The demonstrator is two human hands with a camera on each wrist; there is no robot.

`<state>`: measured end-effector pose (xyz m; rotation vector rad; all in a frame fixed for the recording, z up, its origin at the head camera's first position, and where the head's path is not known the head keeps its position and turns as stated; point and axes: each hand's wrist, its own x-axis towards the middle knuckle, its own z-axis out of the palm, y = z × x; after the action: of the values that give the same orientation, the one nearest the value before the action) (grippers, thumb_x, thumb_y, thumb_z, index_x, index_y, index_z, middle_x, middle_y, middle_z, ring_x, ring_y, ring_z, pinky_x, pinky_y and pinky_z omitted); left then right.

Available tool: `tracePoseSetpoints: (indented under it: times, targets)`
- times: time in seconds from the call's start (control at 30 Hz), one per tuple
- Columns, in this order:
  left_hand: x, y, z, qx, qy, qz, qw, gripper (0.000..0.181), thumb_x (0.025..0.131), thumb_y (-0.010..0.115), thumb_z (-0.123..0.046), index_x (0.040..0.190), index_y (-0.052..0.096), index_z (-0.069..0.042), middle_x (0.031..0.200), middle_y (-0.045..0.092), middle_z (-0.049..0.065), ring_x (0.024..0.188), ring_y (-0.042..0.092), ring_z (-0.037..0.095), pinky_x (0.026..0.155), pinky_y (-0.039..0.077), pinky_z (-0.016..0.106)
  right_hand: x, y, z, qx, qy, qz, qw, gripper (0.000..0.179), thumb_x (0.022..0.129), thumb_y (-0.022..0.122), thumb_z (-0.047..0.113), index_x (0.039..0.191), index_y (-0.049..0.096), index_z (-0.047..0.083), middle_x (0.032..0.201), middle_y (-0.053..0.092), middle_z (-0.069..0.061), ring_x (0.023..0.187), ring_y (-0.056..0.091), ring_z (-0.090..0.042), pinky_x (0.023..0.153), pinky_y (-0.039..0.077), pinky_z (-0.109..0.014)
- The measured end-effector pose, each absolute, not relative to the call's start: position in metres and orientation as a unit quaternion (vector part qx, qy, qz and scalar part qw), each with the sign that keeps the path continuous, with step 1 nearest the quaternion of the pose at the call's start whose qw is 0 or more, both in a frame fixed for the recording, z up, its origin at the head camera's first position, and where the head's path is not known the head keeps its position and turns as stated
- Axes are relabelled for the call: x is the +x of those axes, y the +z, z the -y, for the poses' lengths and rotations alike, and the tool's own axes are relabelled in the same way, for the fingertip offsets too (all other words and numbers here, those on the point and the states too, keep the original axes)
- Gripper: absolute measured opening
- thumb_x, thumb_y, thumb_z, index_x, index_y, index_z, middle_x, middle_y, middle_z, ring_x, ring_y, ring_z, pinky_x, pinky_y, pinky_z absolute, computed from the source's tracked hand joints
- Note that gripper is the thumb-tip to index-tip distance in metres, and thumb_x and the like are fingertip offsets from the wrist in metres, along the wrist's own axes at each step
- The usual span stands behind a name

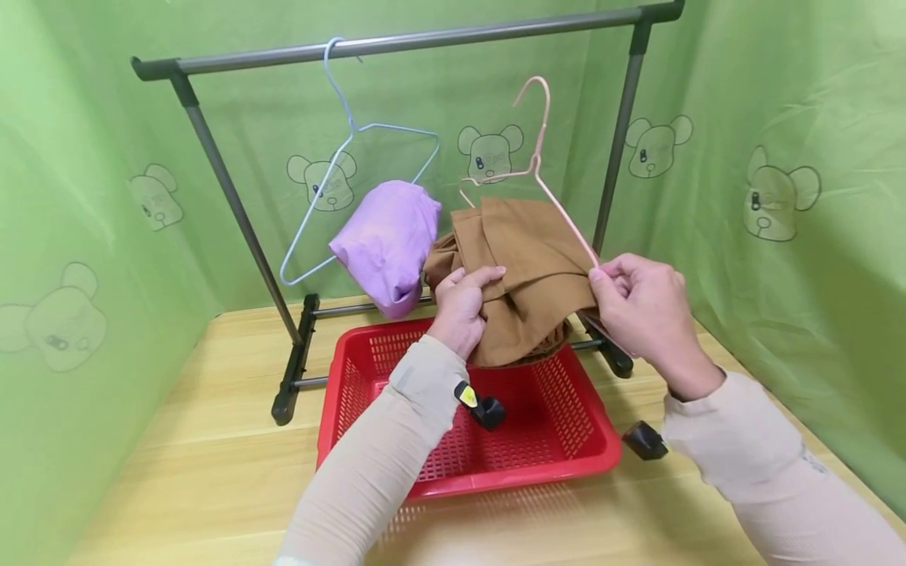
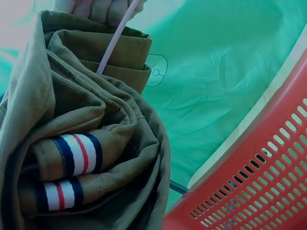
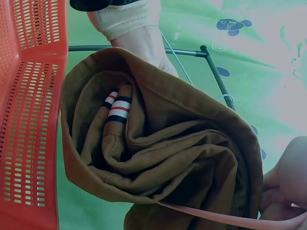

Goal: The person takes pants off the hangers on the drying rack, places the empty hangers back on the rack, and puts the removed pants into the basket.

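A brown folded garment (image 1: 524, 267) is draped over the lower part of a pink wire hanger (image 1: 559, 206), held above a red basket. My left hand (image 1: 462, 308) grips the garment, thumb on top of the cloth. At the hanger's right corner, my right hand (image 1: 644, 310) pinches the pink wire beside the garment's edge. Rolled layers show underneath in the left wrist view, with striped bands (image 2: 79, 154) in navy, white and red. The pink bar (image 3: 230, 218) comes out of the cloth toward my right hand (image 3: 285, 182) in the right wrist view.
A metal clothes rack (image 1: 425, 42) stands behind the red basket (image 1: 467, 483). From its bar hangs a blue hanger (image 1: 311, 206) with a purple garment (image 1: 389, 240) bunched on it. Green curtains (image 1: 233, 157) enclose the wooden tabletop (image 1: 233, 440).
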<state>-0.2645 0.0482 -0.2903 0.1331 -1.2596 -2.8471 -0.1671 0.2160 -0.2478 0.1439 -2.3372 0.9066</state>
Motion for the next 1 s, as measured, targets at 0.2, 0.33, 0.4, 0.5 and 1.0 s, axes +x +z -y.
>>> tracePoseSetpoints:
  times: [0.2, 0.33, 0.4, 0.5, 1.0]
  targets:
    - [-0.263, -0.289, -0.047, 0.044, -0.914, 0.404, 0.012, 0.032, 0.068, 0.068, 0.018, 0.083, 0.054, -0.006, 0.081, 0.065, 0.005, 0.07, 0.065, 0.017, 0.064, 0.056, 0.028, -0.167, -0.247, -0.218, 0.048, 0.333, 0.888, 0.313, 0.02, 0.092, 0.061, 0.017, 0.089, 0.072, 0.001, 0.057, 0.056, -0.001, 0.05, 0.048, -0.015, 0.052, 0.037, -0.028]
    - [-0.262, -0.288, -0.046, 0.042, -0.912, 0.407, 0.015, 0.028, 0.068, 0.068, 0.017, 0.079, 0.056, -0.006, 0.078, 0.065, 0.005, 0.068, 0.064, 0.016, 0.063, 0.056, 0.028, -0.167, -0.247, -0.22, 0.043, 0.329, 0.891, 0.309, 0.021, 0.093, 0.06, 0.018, 0.09, 0.072, 0.001, 0.058, 0.057, -0.001, 0.049, 0.049, -0.014, 0.052, 0.037, -0.029]
    - [-0.262, -0.288, -0.045, 0.043, -0.912, 0.408, 0.018, 0.028, 0.068, 0.068, 0.017, 0.079, 0.056, -0.006, 0.078, 0.065, 0.005, 0.067, 0.064, 0.016, 0.063, 0.056, 0.027, -0.166, -0.247, -0.221, 0.039, 0.328, 0.892, 0.307, 0.021, 0.093, 0.06, 0.018, 0.091, 0.072, 0.001, 0.058, 0.058, -0.001, 0.048, 0.049, -0.013, 0.052, 0.037, -0.03]
    - [-0.262, -0.287, -0.043, 0.046, -0.91, 0.411, 0.022, 0.03, 0.068, 0.069, 0.017, 0.082, 0.054, -0.005, 0.08, 0.065, 0.005, 0.068, 0.064, 0.015, 0.064, 0.056, 0.027, -0.166, -0.247, -0.223, 0.035, 0.325, 0.894, 0.308, 0.021, 0.093, 0.06, 0.019, 0.091, 0.072, 0.001, 0.057, 0.058, -0.001, 0.048, 0.049, -0.013, 0.052, 0.037, -0.03]
    - [-0.258, -0.281, -0.037, 0.028, -0.909, 0.416, 0.026, 0.026, 0.069, 0.068, 0.018, 0.081, 0.06, -0.004, 0.079, 0.065, 0.006, 0.07, 0.064, 0.015, 0.064, 0.056, 0.026, -0.17, -0.247, -0.233, 0.033, 0.312, 0.899, 0.304, 0.02, 0.092, 0.06, 0.017, 0.089, 0.071, 0.001, 0.058, 0.057, -0.002, 0.046, 0.045, -0.013, 0.044, 0.036, -0.03]
